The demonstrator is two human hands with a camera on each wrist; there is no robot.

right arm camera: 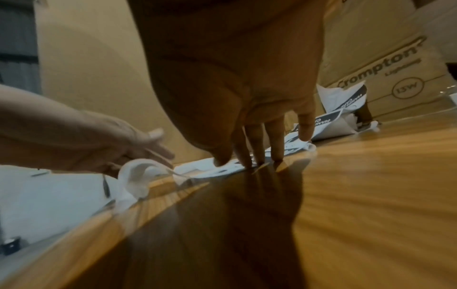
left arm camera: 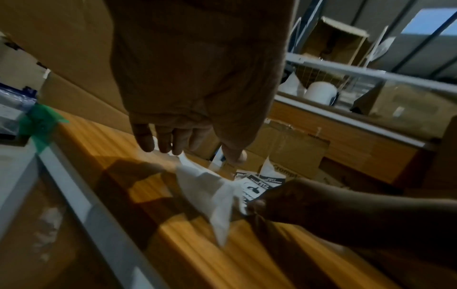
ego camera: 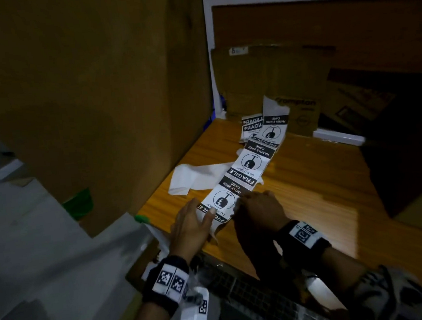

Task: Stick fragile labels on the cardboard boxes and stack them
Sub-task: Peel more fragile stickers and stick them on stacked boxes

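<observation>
Nearest the person, the left hand [ego camera: 192,225] lies on the near end of the strip of fragile labels [ego camera: 242,175], fingers straight and loose, thumb stretched across the printed face; from the left wrist the fingertips [left arm camera: 163,144] point down at the white backing paper [left arm camera: 210,195], which curls up just below them. Just to its right, touching the same strip, the right hand [ego camera: 259,213] has its fingers bent down onto the strip's right edge. From the right wrist those fingertips [right arm camera: 257,156] press the paper against the wooden tabletop [ego camera: 322,188], and the thumb meets the sheet beside them, so it reads as a pinch on the label's edge, though blur leaves the exact hold uncertain.

Beyond both hands the strip runs away across the table and rears up at its far end. A peeled piece of white backing [ego camera: 193,179] lies left of the strip, past the left hand. Left of that hand stands a large cardboard box [ego camera: 84,94]. Farthest off, behind the strip's raised end, sits a smaller box printed Crompton [right arm camera: 385,64].
</observation>
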